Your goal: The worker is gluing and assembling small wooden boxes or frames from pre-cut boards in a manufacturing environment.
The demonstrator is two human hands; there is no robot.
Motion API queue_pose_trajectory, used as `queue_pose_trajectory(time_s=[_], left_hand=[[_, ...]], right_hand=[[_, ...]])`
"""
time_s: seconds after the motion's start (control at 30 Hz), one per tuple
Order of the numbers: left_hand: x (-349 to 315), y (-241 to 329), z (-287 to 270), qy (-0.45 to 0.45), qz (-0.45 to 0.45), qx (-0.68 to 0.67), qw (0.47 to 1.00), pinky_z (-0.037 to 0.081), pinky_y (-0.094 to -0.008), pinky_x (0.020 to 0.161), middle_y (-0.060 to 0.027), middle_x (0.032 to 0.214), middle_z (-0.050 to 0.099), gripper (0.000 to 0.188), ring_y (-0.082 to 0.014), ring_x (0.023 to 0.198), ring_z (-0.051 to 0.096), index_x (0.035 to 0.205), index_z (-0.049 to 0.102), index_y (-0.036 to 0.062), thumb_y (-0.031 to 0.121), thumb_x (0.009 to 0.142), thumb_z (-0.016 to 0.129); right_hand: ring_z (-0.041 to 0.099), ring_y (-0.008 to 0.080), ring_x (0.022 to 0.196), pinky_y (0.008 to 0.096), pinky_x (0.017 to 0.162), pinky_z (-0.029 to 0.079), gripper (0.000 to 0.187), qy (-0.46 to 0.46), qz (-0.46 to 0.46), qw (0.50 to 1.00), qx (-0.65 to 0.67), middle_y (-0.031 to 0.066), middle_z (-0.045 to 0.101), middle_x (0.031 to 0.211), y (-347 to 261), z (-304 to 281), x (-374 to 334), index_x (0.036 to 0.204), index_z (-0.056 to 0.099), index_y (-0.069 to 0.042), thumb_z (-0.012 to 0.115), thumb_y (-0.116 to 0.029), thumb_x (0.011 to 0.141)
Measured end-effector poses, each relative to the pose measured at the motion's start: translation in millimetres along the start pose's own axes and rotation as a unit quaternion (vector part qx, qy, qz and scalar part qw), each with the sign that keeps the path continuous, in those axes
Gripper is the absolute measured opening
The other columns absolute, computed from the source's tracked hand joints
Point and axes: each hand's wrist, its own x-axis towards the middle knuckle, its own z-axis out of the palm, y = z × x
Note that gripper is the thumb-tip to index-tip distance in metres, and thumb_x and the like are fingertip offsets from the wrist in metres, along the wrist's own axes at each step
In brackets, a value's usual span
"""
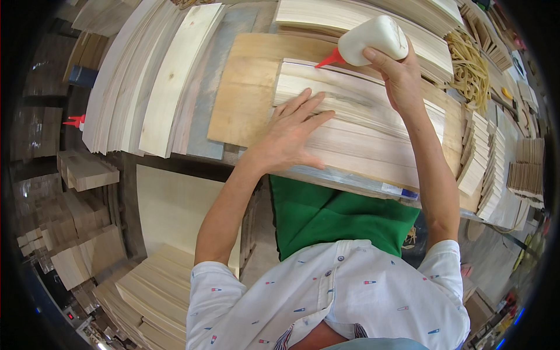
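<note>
My right hand (396, 73) is wrapped round a white squeeze bottle (373, 42), tipped so that its red nozzle (332, 58) points down and left. The nozzle tip is at the far edge of several pale wooden slats (361, 137) lying side by side. My left hand (294, 131) lies flat on the left end of these slats, fingers spread, holding nothing. Beneath the slats is a tan wooden board (242, 87). Whether any glue has come out at the tip is too small to tell.
Long thin boards (181, 76) stand in a row at the left of the table, and more stacked planks (361, 17) lie at its far side. Rubber bands (468, 67) are heaped at the right, near small stacked wood pieces (475, 151). A second red nozzle (74, 121) shows far left.
</note>
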Motion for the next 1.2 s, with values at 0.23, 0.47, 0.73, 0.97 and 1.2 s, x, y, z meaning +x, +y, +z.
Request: queue_pose_trajectory(time_s=[0.23,0.47,0.73,0.97,1.2], left_hand=[[3,5,-2,-0.021,-0.023,0.004,0.999,0.02,-0.0463,0.116,-0.0077,0.156,0.026,0.095,-0.0293,0.145,0.017,0.141,0.046,0.0162,0.038,0.057,0.086],[5,13,-6,-0.045,-0.045,0.02,0.998,0.019,-0.0465,0.117,-0.0082,0.156,0.025,0.097,-0.0289,0.145,0.017,0.141,0.046,0.0164,0.033,0.055,0.086],[8,23,-10,-0.052,-0.059,0.015,0.997,0.018,-0.0462,0.117,-0.011,0.156,0.026,0.096,-0.0313,0.146,0.016,0.14,0.047,0.0148,0.031,0.054,0.086],[9,22,-10,-0.048,-0.047,0.023,0.998,0.018,-0.0463,0.117,-0.0127,0.155,0.026,0.099,-0.0324,0.146,0.017,0.141,0.046,0.0139,0.038,0.053,0.086],[0,10,-18,-0.011,-0.032,0.019,0.999,0.017,-0.0463,0.117,-0.0134,0.155,0.026,0.105,-0.0325,0.146,0.016,0.143,0.04,0.0104,0.037,0.053,0.087]], right_hand=[[0.059,0.0195,0.107,0.034,0.092,0.048,0.06,0.039,-0.005,0.998,-0.049,0.0098,0.061,0.114,-22,-57,-22,0.127,0.047,0.0,0.078,-0.008,0.077],[0.059,0.0194,0.107,0.0337,0.088,0.051,0.06,0.092,-0.021,0.992,-0.081,0.0088,0.06,0.116,-47,-125,-53,0.129,0.047,-0.001,0.077,-0.005,0.077],[0.059,0.0193,0.107,0.0335,0.086,0.051,0.061,0.129,-0.038,0.982,-0.133,0.008,0.061,0.116,-76,-190,-80,0.132,0.046,-0.002,0.075,-0.007,0.079],[0.06,0.0194,0.104,0.0333,0.084,0.051,0.061,0.151,-0.031,0.963,-0.222,0.0088,0.061,0.114,-98,-210,-90,0.129,0.049,-0.001,0.077,-0.018,0.078],[0.062,0.0212,0.103,0.0355,0.085,0.053,0.052,0.196,-0.055,0.954,-0.218,0.0123,0.062,0.112,-117,-196,-109,0.125,0.051,0.005,0.072,-0.014,0.081]])
